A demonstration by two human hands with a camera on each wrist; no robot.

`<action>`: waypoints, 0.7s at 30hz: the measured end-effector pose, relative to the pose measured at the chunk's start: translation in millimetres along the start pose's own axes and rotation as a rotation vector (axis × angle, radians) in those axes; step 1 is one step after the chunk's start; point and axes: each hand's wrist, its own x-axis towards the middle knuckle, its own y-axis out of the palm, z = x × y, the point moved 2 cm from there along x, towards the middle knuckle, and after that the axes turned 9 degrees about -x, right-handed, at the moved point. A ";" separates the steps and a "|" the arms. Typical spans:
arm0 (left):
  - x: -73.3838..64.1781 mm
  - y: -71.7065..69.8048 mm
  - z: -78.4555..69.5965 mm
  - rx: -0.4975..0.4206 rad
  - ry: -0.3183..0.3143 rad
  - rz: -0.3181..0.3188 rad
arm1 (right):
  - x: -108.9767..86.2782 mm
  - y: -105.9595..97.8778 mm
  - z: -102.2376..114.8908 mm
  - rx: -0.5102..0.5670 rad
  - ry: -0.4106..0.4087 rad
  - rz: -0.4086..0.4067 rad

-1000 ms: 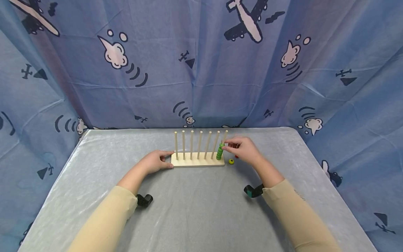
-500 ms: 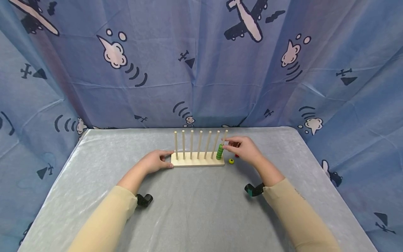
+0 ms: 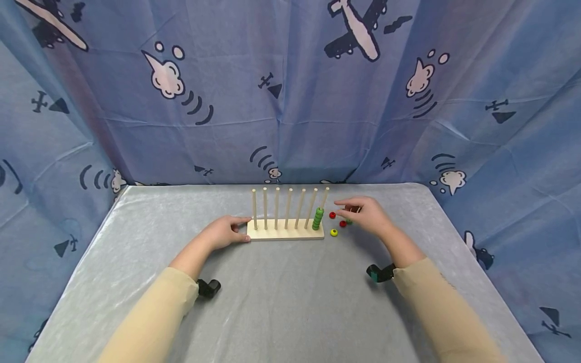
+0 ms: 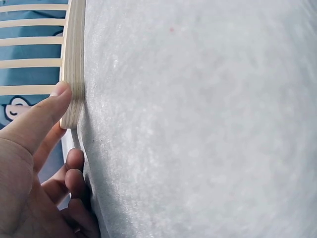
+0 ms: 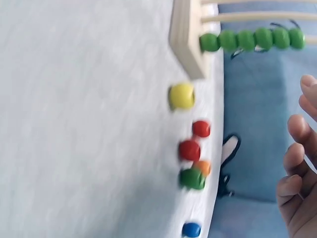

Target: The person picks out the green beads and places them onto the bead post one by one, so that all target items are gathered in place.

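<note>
A wooden peg board [image 3: 285, 235] with several upright pegs stands on the table. Its left end is pinched by my left hand [image 3: 221, 233], the thumb [image 4: 58, 96] on the front edge and another finger behind. Several green beads [image 5: 262, 38] are stacked on the rightmost peg, and the other pegs are bare. My right hand [image 3: 366, 216] hovers to the right of that stack with fingers apart and nothing between them. Loose beads lie below and around it: yellow [image 3: 334, 232], red [image 3: 332, 215], another red [image 3: 342, 224] and a green one [image 5: 192, 178].
Farther along, the right wrist view has an orange bead [image 5: 202, 167] partly behind the loose green one, and a blue bead [image 5: 191, 229]. A grey cloth covers the table [image 3: 281, 297]. Behind it hangs a blue curtain [image 3: 290, 151] printed with planes.
My right hand has let go at the green stack and moved right, away from the peg. Red beads and a loose green bead have come into view. The left hand stays put.
</note>
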 end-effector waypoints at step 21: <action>1.5 0.8 1.1 0.009 -0.017 0.006 | -14.1 -2.3 -57.4 -0.242 0.028 0.128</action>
